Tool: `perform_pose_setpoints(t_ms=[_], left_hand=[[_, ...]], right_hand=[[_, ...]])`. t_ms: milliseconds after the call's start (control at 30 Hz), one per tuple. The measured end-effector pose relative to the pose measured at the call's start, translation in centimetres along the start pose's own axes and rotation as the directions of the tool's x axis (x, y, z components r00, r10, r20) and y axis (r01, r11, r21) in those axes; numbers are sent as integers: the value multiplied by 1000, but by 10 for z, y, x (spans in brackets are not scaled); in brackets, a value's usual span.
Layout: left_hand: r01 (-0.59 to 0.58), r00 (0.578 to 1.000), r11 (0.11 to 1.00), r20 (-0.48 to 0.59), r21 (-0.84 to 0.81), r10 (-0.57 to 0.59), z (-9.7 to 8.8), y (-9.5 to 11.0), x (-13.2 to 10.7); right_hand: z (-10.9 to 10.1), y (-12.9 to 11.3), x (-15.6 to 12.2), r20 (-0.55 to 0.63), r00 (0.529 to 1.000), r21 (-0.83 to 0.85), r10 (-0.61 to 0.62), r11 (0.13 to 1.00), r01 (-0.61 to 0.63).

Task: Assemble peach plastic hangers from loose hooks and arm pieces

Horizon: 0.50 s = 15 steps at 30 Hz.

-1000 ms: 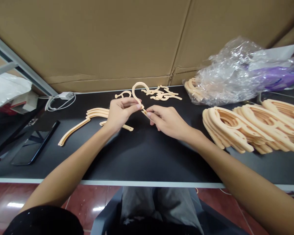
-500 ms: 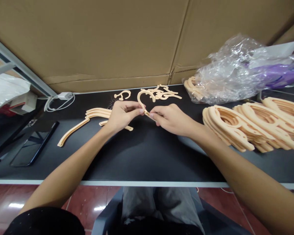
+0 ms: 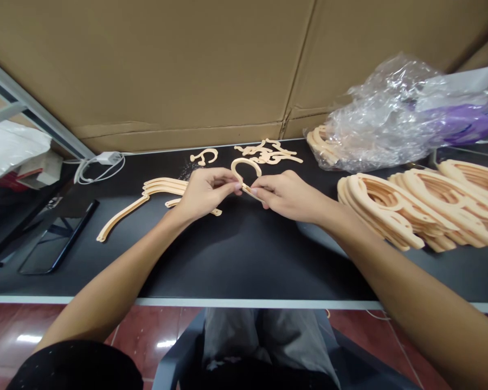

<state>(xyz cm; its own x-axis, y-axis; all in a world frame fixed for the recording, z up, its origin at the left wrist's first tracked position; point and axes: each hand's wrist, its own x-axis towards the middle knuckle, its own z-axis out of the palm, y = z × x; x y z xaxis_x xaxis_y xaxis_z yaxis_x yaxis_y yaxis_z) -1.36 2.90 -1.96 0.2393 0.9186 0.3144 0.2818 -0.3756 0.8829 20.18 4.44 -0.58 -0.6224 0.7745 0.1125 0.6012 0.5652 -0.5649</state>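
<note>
The left hand (image 3: 207, 190) and right hand (image 3: 288, 196) hide the lower end of the peach plastic hanger hook (image 3: 242, 167). Clear plastic wrap (image 3: 374, 127) blurs the bagged hangers (image 3: 319, 143) inside it. At the tabletop's right end, the view cuts off the stacked hangers (image 3: 443, 208) and what looks like a purple packet (image 3: 463, 123).

Left hand (image 3: 207, 192) and right hand (image 3: 288, 196) both pinch curved peach plastic hanger piece (image 3: 241, 165) above black tabletop (image 3: 244, 260); stacked peach plastic hangers (image 3: 418, 208) at right.

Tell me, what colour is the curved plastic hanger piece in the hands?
The plastic hanger piece is pale peach, without pattern; best in the head view.
</note>
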Motion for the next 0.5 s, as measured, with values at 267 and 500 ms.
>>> perform_pose_setpoints(t_ms=[267,500], left_hand=[[-116,993,955,54,272,105,-2,-2,-2],[-139,985,934,144,328,95,-6,8,-2]], right_hand=[[-3,3,-1,19,998,-44,-54,998,55],[-4,5,-2,53,991,-181,-121,975,129]])
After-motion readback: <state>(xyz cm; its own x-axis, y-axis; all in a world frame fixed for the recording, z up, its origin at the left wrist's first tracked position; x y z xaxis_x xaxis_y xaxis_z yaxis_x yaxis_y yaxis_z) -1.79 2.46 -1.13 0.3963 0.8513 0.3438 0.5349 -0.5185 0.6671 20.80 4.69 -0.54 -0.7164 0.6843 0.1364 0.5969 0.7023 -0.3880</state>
